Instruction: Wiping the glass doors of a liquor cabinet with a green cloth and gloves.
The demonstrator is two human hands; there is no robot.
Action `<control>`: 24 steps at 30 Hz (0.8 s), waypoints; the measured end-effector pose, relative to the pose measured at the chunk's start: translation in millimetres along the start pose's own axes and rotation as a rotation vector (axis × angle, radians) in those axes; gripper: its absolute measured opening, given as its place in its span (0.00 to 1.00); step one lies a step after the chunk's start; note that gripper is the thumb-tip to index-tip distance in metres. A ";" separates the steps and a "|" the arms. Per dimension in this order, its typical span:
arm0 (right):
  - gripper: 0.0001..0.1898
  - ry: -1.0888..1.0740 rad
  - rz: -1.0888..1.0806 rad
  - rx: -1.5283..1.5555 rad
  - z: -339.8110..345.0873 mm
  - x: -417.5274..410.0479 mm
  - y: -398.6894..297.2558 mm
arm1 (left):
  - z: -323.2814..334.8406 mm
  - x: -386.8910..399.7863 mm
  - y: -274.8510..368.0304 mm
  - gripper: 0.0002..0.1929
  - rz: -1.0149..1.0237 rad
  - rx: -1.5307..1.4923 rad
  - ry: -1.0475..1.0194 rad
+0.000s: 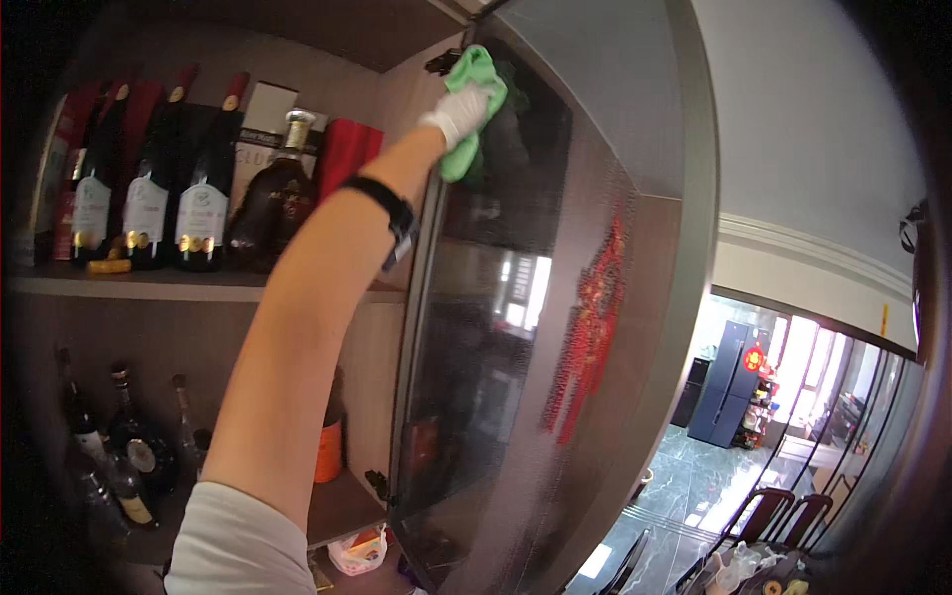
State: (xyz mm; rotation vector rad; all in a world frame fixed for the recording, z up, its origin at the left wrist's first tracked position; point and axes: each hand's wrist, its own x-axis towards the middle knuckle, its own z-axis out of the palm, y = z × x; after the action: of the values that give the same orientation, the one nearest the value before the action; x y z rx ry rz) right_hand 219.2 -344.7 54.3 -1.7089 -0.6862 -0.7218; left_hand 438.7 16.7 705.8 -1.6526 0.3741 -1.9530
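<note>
My left hand (460,115), in a white glove, grips a green cloth (465,152). The cloth lies against the upper part of a dark glass cabinet door (476,297), close to its top hinge (444,62). A black watch band (375,197) circles my left wrist. My right hand is out of view. Left of my forearm, an upper shelf (149,288) holds several wine bottles (201,216) with white labels and a brown liquor bottle (275,193) with a silvery stopper.
More bottles (137,446) stand on the lower shelf, with an orange container (327,454) behind my arm. Below is a small white basket (358,552). A red ornament (591,327) shows on or in the door's glass. Chairs (766,513) and a blue refrigerator (721,387) are farther right.
</note>
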 end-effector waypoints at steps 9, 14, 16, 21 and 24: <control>0.18 -0.008 0.009 -0.001 7.3 -9.2 -21.5 | -181.9 -244.8 230.7 0.37 -0.638 -0.866 -0.268; 0.17 -0.025 0.004 0.038 19.0 -12.8 -29.4 | -258.0 -397.0 350.4 0.30 -1.125 -1.416 -0.333; 0.17 0.002 0.021 0.029 14.3 -16.0 -28.0 | -274.0 -328.0 333.5 0.25 -0.572 -1.089 -0.229; 0.17 0.033 0.041 0.044 4.8 -13.9 -26.4 | -222.4 -83.8 216.6 0.34 -0.131 -0.681 0.191; 0.17 -0.024 0.015 0.116 21.3 6.1 -16.4 | -203.1 49.5 115.5 0.23 -0.122 -0.462 -0.037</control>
State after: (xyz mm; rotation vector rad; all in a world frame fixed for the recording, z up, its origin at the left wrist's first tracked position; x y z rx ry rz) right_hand 213.4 -319.8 64.6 -1.6173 -0.7177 -0.6391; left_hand 263.6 -132.6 642.1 -2.0325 0.7727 -2.0257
